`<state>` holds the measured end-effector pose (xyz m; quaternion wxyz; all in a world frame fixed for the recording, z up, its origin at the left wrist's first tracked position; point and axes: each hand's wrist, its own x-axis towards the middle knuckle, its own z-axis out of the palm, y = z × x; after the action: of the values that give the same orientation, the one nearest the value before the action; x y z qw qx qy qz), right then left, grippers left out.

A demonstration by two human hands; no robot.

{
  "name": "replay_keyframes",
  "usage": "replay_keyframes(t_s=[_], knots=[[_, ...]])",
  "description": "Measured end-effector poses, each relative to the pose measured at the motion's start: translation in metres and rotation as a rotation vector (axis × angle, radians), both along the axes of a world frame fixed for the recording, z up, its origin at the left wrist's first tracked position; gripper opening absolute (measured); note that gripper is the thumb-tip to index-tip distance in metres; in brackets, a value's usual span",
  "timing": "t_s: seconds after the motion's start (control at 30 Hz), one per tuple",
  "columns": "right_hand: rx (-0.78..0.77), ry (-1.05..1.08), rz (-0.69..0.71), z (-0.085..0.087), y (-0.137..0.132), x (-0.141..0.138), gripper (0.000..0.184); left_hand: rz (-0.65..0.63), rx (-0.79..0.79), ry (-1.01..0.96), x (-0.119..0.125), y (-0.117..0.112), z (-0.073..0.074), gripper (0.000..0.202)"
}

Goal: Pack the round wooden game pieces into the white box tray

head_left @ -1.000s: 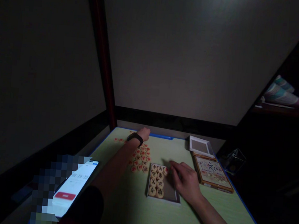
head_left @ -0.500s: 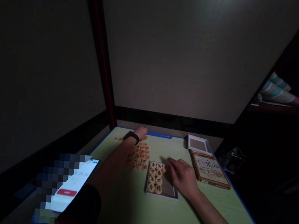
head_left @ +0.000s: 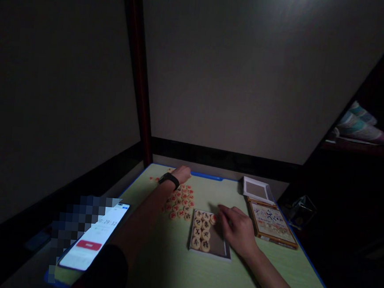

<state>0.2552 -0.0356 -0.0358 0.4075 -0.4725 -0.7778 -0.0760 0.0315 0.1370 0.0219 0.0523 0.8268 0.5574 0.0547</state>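
My left hand (head_left: 183, 174) reaches to the far side of the table, above the loose xiangqi pieces (head_left: 184, 196), round wooden discs with mostly red characters. Its fingertips are hidden behind the hand, so what they touch does not show. A shallow tray (head_left: 215, 251) in front of me holds two columns of pieces with black characters (head_left: 205, 234) on its left side. One red-marked piece (head_left: 213, 219) lies at the top of a third column. My right hand (head_left: 237, 227) hovers over the tray's right side, its fingers bent and index finger and thumb apart, nothing visible between them.
A lit phone (head_left: 94, 238) showing a timer lies at the left edge, beside my left forearm. At the right are a printed xiangqi box (head_left: 274, 223) and a white-rimmed box part (head_left: 258, 190). A wall (head_left: 224, 75) rises behind the table.
The view has turned slightly, moving everything a little to the right. Both hands keep nearly the same places over the pieces and the tray. The phone's timer has advanced one second.
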Motion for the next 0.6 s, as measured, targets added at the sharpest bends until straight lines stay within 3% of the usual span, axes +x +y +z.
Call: replay_keyframes(t_s=[0.17,0.3,0.47,0.6], knots=[[-0.041,0.039,0.0,0.001,0.003,0.003,0.03,0.081,0.093,-0.155,-0.024,-0.047,0.006,0.028],[-0.227,0.019,-0.029,0.02,0.033,-0.013,0.025,0.204,0.093,-0.681,-0.044,-0.082,-0.008,0.026],[-0.495,-0.237,0.14,0.05,0.091,-0.062,0.027,0.17,-0.08,-1.273,-0.05,-0.1,-0.028,0.023],[-0.56,-0.369,0.122,0.055,0.12,-0.094,0.025,0.138,-0.115,-1.384,-0.05,-0.104,-0.033,0.036]])
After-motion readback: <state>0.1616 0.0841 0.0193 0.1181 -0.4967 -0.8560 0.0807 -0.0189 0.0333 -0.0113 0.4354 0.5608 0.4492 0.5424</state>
